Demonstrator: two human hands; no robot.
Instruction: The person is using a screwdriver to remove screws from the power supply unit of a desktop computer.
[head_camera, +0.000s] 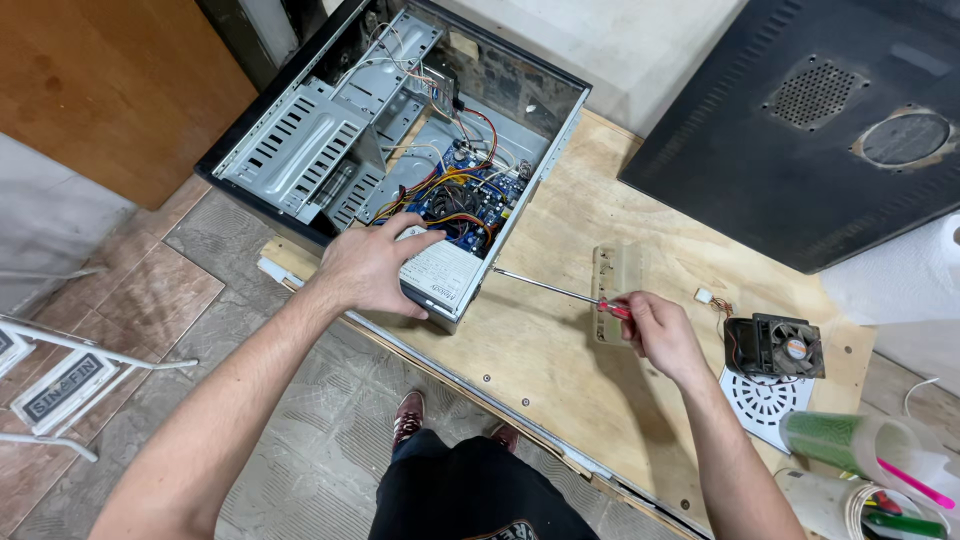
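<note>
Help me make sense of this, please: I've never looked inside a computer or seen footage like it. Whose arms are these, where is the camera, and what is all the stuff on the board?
The camera sits on the person's head and looks down, so the two arms are their own. The left hand rests on the grey power supply box in an opened computer case, which lies on a plywood worktop. Inside are a blue circuit board and coloured wires. The right hand holds a red-handled screwdriver, tip towards the case. Nearby lie a beige plastic piece, a small cooling fan, a white round grille and the black side panel.
</note>
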